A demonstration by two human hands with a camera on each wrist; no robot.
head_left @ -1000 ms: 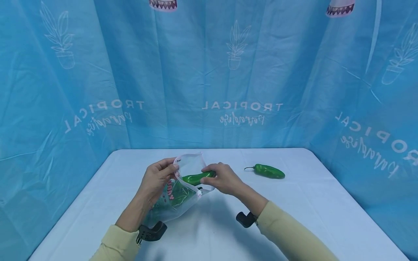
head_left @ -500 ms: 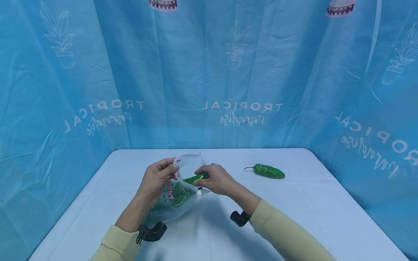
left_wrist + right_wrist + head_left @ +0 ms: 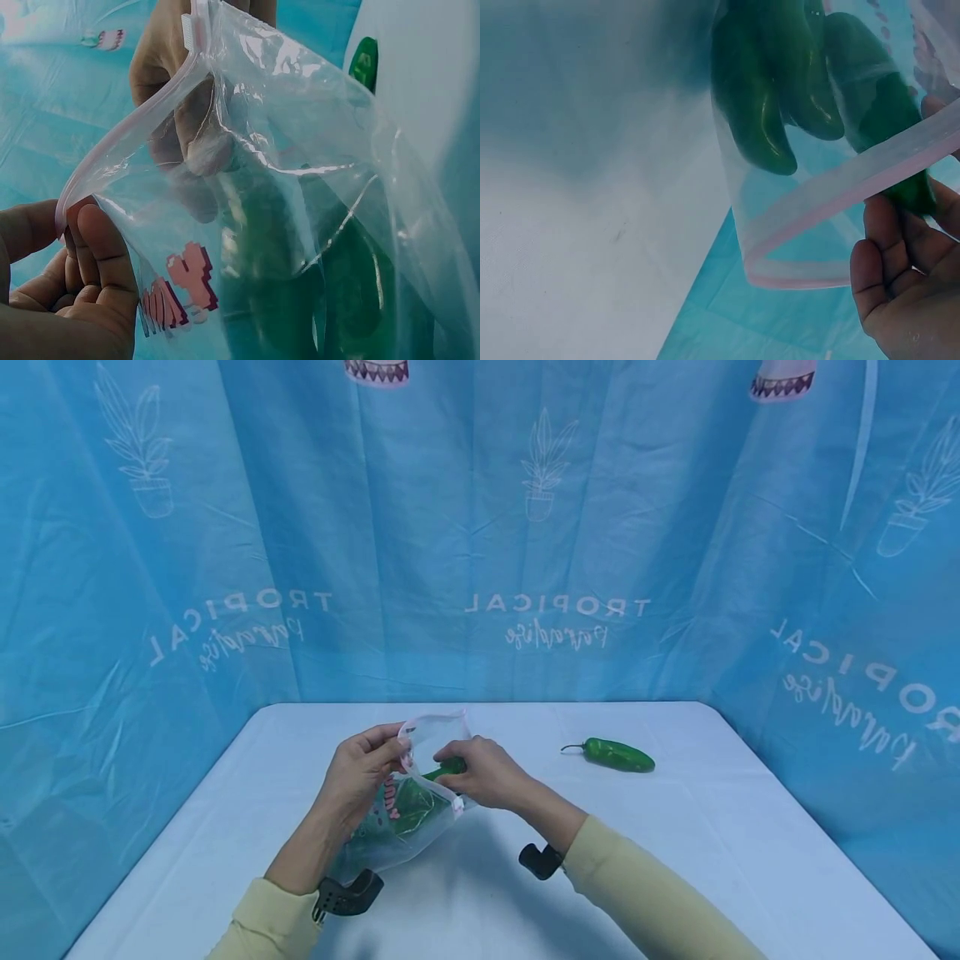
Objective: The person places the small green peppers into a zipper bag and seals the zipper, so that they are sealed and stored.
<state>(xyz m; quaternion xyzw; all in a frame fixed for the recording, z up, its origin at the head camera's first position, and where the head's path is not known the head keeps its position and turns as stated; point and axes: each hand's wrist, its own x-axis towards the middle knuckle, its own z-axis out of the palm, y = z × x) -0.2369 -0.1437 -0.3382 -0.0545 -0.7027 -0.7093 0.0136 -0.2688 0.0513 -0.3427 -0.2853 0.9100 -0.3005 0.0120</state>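
Note:
My left hand [image 3: 363, 770] pinches the pink-edged mouth of a clear zip bag [image 3: 405, 847] and holds it spread. In the left wrist view, thumb and fingers of that left hand [image 3: 82, 281] meet at the rim. My right hand [image 3: 483, 774] is at the bag's mouth, gripping one end of a green chili pepper [image 3: 452, 766]. Most of this pepper lies inside, as the right wrist view shows beyond the rim [image 3: 840, 187]. Beside it in the bag are other green peppers [image 3: 754, 97]. The right fingers show partly through the plastic in the left wrist view.
Another green pepper [image 3: 618, 755], stem to the left, lies on the white tabletop [image 3: 675, 852] at the right. A white slider [image 3: 458, 806] sits on the bag's zip edge. A blue printed curtain [image 3: 420, 527] surrounds the table at back and sides.
My right hand has moved left into the bag's mouth, pushing the pepper deeper inside. My left hand and the pepper on the table have stayed in place.

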